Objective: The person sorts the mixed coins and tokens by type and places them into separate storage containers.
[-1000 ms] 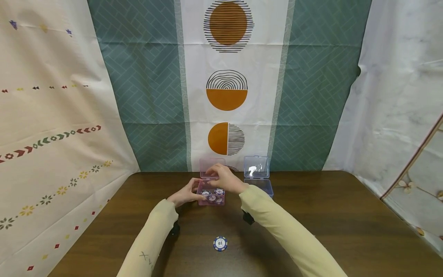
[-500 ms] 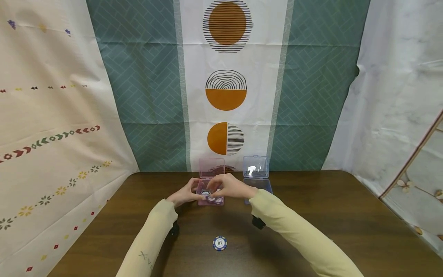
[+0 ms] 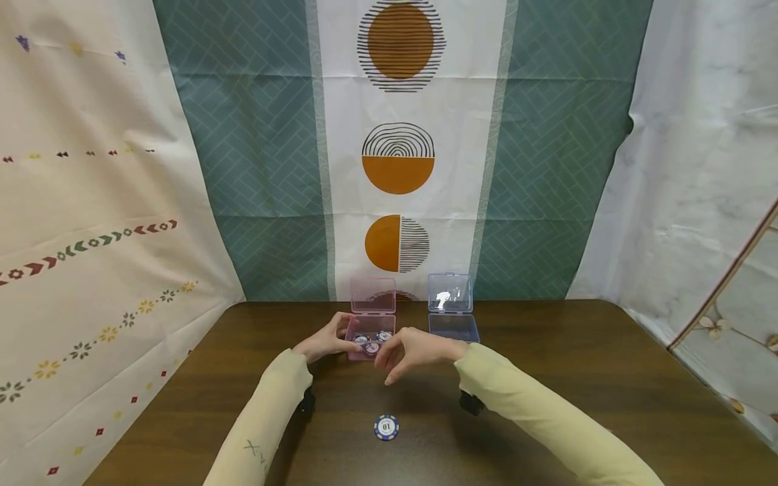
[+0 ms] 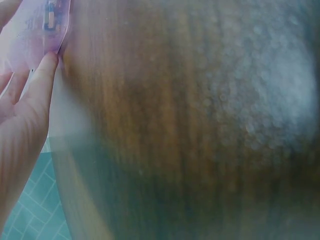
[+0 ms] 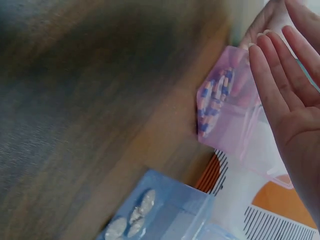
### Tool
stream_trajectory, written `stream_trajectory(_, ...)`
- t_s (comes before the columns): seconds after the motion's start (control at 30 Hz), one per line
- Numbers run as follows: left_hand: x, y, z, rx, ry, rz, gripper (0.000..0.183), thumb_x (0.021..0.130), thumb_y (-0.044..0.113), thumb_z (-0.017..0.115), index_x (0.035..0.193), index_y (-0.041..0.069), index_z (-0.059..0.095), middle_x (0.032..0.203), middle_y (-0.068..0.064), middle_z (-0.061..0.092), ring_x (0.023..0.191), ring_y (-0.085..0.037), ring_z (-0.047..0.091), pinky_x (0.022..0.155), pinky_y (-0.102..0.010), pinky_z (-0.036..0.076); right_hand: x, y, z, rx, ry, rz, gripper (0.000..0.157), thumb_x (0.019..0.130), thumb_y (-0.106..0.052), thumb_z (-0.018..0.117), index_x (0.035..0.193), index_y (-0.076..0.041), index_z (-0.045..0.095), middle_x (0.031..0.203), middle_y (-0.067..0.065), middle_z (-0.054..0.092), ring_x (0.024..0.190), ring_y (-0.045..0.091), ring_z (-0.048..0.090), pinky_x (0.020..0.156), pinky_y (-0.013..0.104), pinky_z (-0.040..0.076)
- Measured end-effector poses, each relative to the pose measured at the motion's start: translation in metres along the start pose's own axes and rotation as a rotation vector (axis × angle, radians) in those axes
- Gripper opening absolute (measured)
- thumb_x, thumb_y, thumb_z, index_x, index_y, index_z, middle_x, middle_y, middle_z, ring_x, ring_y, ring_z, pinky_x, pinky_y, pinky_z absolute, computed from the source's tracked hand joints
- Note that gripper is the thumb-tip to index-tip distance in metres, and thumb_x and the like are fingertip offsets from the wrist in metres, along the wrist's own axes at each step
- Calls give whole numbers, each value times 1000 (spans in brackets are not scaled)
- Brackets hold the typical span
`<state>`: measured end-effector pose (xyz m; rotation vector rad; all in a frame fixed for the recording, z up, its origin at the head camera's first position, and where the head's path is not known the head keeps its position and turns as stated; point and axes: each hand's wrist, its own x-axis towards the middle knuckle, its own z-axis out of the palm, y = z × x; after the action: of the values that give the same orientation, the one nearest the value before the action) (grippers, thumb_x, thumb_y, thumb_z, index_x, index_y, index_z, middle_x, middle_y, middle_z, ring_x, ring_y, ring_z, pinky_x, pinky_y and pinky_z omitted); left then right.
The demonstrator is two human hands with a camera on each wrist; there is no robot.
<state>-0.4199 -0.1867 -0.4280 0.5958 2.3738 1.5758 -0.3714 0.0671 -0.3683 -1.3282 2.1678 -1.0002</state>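
My left hand (image 3: 325,341) grips the left side of a clear pink plastic box (image 3: 375,322), thumb at the front. Several blue-and-white poker chips (image 3: 372,348) lie inside that box, and its hinged lid (image 3: 373,295) stands raised. Just off the box's front right corner hovers my right hand (image 3: 419,349), its fingers loosely bent in the head view. Nothing shows in the right hand (image 5: 300,120) in the right wrist view. A single chip (image 3: 386,427) marked 10 lies flat on the table, nearer the front. The left wrist view catches only part of the pink box (image 4: 30,35).
To the right of the pink box stands a clear blue box (image 3: 454,327) with its lid up. Several silvery rounded pieces (image 5: 147,201) lie in it. The dark wooden table (image 3: 547,378) ends at a hanging patterned cloth (image 3: 547,202).
My right hand dipped down into the pink box, then drew back to the right and toward the front. The left hand has kept its grip on the box.
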Motion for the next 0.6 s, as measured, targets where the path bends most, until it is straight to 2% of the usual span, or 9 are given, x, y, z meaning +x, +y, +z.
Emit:
stream_trajectory(0.13,0,1,1,-10,6,8,68,79,11,70,129,5,24,138,-18,27,126,-40,24,91,-55,32,-5,0,6,39,-60,11,31,75,-5,73,104,1,64,101,15,63,92,33,58,73,25,48)
stream_trajectory(0.27,-1,1,1,-16,12,1,68,79,10,70,129,4,24,138,-18,27,126,-40,24,90,-55,32,-11,-2,12,58,-99,13,30,75,-2,73,103,-1,64,101,12,63,94,29,59,78,32,47)
stream_trajectory(0.4,1,-1,-1,-8,5,24,67,79,8,70,128,3,24,137,-21,27,124,-42,25,89,-56,32,-15,-3,16,76,-107,19,32,73,1,73,104,-1,64,102,11,63,95,26,58,81,39,46)
stream_trajectory(0.6,3,-2,0,16,37,34,66,78,9,72,127,2,28,134,-20,34,123,-41,29,89,-53,34,-22,2,21,51,-113,11,36,72,-2,75,106,-1,63,103,9,62,96,22,58,81,35,46)
